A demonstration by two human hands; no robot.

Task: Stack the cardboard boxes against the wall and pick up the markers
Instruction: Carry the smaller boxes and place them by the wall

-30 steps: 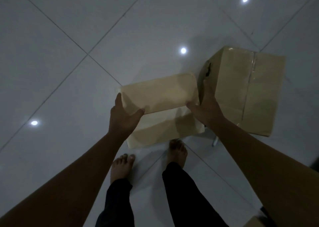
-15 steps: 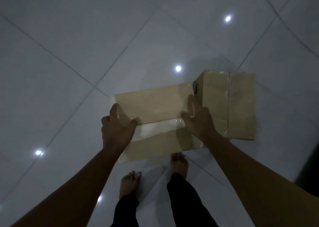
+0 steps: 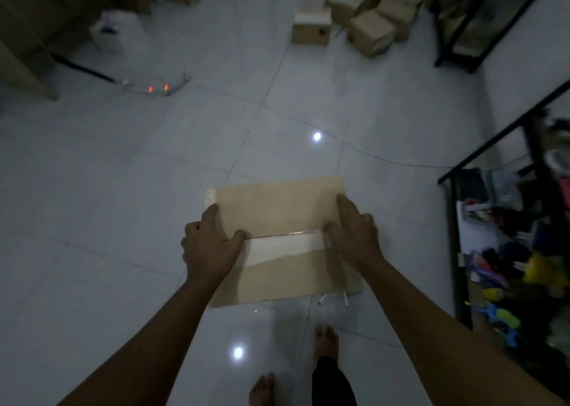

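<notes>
A tan cardboard box (image 3: 279, 208) with a strip of clear tape across its top is held in the air in front of me. My left hand (image 3: 209, 245) grips its left edge, thumb on top. My right hand (image 3: 354, 232) grips its right edge the same way. Two small white markers (image 3: 333, 299) lie on the floor tiles just under the box's near right corner. More cardboard boxes (image 3: 367, 23) are piled against the far wall.
A black metal shelf (image 3: 456, 251) full of coloured toys stands close on the right. Another black rack (image 3: 481, 20) is at the far right. A white jug (image 3: 118, 32) and a power strip (image 3: 157, 88) with red lights lie far left. My bare feet (image 3: 325, 341) are below.
The view has swung up from the floor to the room. The box has been carried away from the second box, which is gone from sight. Both hands keep the same grip.
</notes>
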